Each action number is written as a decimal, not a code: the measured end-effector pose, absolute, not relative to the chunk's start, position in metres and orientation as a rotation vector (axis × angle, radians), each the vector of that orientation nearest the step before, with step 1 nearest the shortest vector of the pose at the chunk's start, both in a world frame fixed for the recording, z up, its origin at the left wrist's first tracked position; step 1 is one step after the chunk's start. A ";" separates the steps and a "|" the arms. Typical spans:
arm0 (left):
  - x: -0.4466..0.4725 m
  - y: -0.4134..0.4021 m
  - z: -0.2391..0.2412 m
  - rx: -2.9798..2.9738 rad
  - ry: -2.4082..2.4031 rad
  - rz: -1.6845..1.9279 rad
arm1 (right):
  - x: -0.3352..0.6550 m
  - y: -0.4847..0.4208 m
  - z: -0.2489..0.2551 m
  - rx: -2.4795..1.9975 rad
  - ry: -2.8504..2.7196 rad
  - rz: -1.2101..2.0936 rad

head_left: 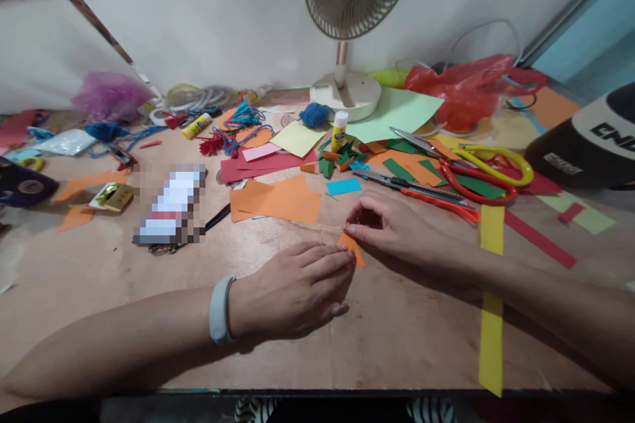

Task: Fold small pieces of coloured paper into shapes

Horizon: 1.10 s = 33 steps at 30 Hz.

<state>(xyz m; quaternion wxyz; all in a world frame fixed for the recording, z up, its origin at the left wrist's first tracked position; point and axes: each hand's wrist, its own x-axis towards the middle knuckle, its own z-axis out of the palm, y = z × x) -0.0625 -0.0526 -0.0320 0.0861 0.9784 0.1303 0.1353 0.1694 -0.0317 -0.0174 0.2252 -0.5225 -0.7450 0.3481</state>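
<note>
Orange slip [357,255]: left hand [297,285] lies flat, partly over it; right hand [384,223] pinches its far end.

Soft, moderate light left a faint sheen on the table [407,344] and shadow beneath the left hand [297,281]; edges looked stretched, and pixelation masked the phone [171,208].
</note>
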 end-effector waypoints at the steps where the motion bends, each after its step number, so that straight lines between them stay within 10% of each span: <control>1: -0.063 -0.053 -0.032 2.914 0.380 0.394 | 0.169 -0.033 -0.016 -1.431 -2.017 1.017; 33: -0.068 -0.033 -0.038 2.776 0.308 0.205 | 0.176 -0.031 -0.021 -1.284 -2.130 0.847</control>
